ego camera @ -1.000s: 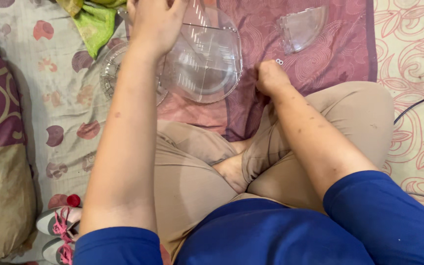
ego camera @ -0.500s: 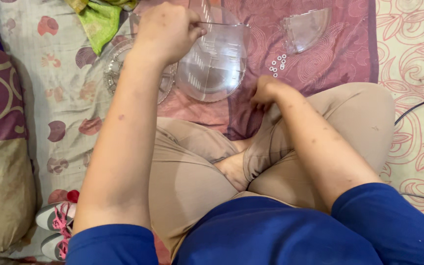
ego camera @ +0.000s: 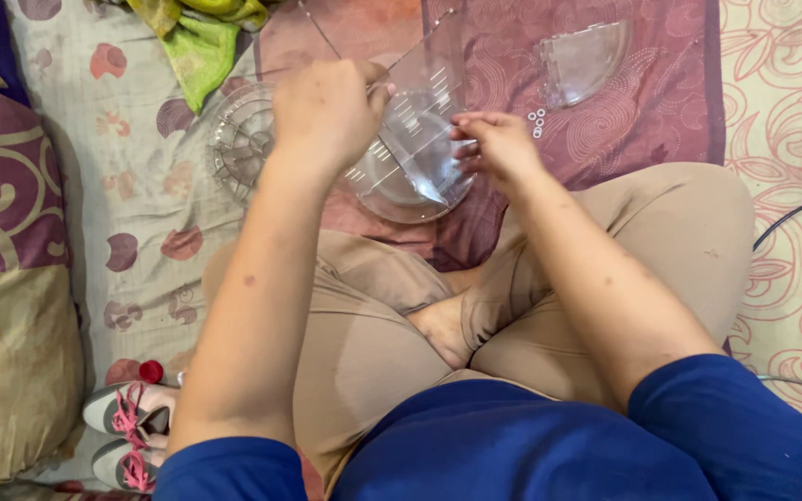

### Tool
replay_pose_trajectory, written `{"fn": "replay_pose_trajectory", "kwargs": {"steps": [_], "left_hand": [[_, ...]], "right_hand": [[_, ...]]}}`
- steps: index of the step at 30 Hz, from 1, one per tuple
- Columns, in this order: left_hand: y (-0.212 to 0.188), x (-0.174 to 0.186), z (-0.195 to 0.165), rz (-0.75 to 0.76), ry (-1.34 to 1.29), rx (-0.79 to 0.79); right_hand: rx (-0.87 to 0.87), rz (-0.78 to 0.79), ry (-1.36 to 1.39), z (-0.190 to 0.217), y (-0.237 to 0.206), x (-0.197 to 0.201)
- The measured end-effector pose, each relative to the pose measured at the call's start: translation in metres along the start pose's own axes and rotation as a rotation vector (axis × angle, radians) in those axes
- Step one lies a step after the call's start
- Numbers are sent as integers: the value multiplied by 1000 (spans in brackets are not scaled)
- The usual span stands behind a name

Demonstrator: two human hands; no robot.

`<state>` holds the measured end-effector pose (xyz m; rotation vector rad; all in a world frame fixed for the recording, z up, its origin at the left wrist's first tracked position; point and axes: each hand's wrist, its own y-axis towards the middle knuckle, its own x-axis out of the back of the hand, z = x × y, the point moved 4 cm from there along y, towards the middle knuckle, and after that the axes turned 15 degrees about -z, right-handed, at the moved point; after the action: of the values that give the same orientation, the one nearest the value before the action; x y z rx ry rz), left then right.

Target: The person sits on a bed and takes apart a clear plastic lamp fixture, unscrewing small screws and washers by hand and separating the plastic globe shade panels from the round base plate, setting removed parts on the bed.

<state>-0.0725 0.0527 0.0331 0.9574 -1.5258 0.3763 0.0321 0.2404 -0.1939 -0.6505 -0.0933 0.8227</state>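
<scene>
Seated cross-legged, I grip the clear cover (ego camera: 410, 148) over the maroon cloth (ego camera: 605, 121): left hand (ego camera: 327, 111) closed on its upper edge, right hand (ego camera: 498, 148) pinching its right rim, washers (ego camera: 537, 121) nearby.

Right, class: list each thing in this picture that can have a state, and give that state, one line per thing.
left hand: closed on the clear plastic panel's top
right hand: fingers pinching at the panel's right edge
clear plastic panel: held tilted above the cloth
clear ribbed disc: lying flat
clear quarter-round piece: lying apart
small white rings: loose on the cloth
green cloth: crumpled
</scene>
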Motion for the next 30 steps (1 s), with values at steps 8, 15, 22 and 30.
{"fn": "replay_pose_trajectory", "kwargs": {"steps": [8,15,22,30], "left_hand": [[16,20,-12,-358,164,-331],[36,-27,-29,128,-336,-180],[11,-15,-37,37,-311,-91],[1,-15,-49,-6,-295,-151]], "right_hand": [[9,-118,265,-22,-4,-37],[49,-241,312,-31,2,-49],[186,-294,215,-25,-9,-46],[331,-455,-23,-2,-22,-41]]}}
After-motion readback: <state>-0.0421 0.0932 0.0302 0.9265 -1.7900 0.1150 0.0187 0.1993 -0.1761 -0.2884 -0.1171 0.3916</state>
